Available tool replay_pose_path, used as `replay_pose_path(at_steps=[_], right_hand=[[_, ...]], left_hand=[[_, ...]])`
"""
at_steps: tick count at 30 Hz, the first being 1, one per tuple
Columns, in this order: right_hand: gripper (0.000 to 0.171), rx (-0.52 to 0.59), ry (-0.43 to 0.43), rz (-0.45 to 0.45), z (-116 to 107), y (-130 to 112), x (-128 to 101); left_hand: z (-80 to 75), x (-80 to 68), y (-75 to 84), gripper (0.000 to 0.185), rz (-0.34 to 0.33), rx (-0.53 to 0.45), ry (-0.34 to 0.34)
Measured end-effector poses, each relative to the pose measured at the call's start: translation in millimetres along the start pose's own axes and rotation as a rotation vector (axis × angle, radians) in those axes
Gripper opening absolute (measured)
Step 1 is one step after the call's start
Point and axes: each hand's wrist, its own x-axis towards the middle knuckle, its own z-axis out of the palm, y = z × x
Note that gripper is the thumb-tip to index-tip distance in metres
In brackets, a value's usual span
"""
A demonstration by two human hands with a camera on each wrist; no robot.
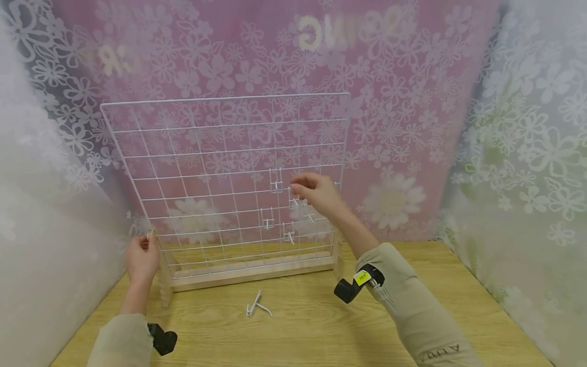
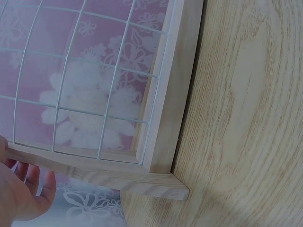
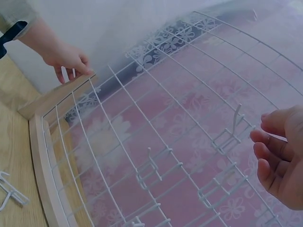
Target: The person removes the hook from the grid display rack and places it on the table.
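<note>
A white wire grid panel (image 1: 220, 153) stands upright in a light wooden stand (image 1: 252, 276). My left hand (image 1: 143, 257) grips the top of the stand's left upright (image 2: 94, 176), with the fingers behind the wood. My right hand (image 3: 284, 158) is in front of the right half of the grid, its fingers loosely bent and nothing visible between them. Its fingertips are close beside a white wire hook (image 3: 227, 142) on the grid. Several similar hooks hang around it, among them an upper hook (image 1: 276, 186) and a lower hook (image 1: 267, 223).
A loose white hook (image 1: 258, 306) lies on the wood-grain table (image 1: 302, 326) in front of the stand. Behind the grid hangs a pink floral curtain (image 1: 394, 127), with pale translucent sheets (image 1: 527, 204) at the sides. Each wrist wears a black camera (image 1: 348, 289).
</note>
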Motion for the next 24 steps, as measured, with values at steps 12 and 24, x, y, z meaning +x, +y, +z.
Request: replay_pose_path(at_steps=[12, 24], right_hand=[[0.027, 0.017, -0.01, 0.028, 11.3, -5.4, 15.0], [0.03, 0.002, -0.06, 0.089, 24.7, -8.8, 28.2]], left_hand=[[0.7, 1.6, -1.9, 0.038, 0.008, 0.008, 0.006], [1.7, 2.0, -2.5, 0.037, -0.006, 0.006, 0.01]])
